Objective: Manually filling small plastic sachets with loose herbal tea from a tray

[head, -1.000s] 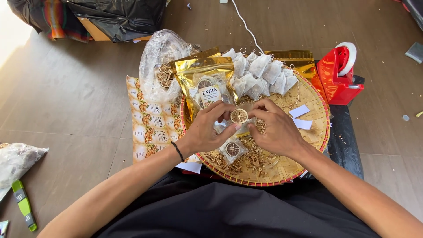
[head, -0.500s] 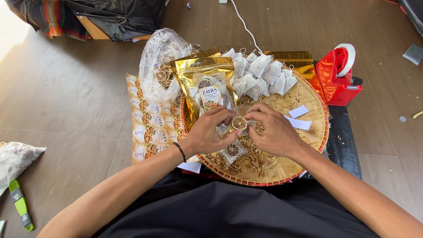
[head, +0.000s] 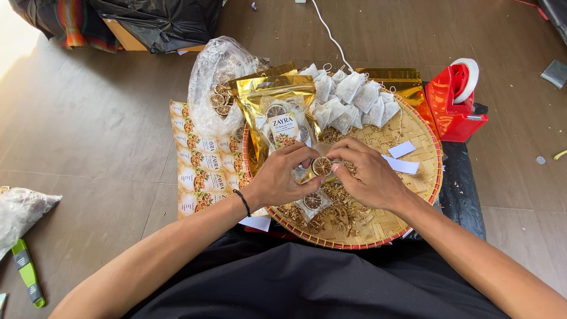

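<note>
Left hand (head: 282,177) and right hand (head: 367,175) pinch one citrus slice (head: 322,166) over tray (head: 422,177) (holds sachets (head: 348,97), gold pouch (head: 279,112)).

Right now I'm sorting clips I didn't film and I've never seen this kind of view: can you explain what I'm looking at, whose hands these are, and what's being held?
The picture comes from a camera worn on a person's head, looking down at their own two bare arms and lap. There is no machine here. The left hand, with a dark band at the wrist, and the right hand meet over a round woven tray. Together they pinch a dried citrus slice against what looks like a small clear bag; how the bag is held is hard to tell. On the tray lie loose dried herbs, small white sachets, paper slips and a gold pouch. Beside the tray are a sheet of labels, a clear bag of dried slices and a red tape dispenser.
</note>
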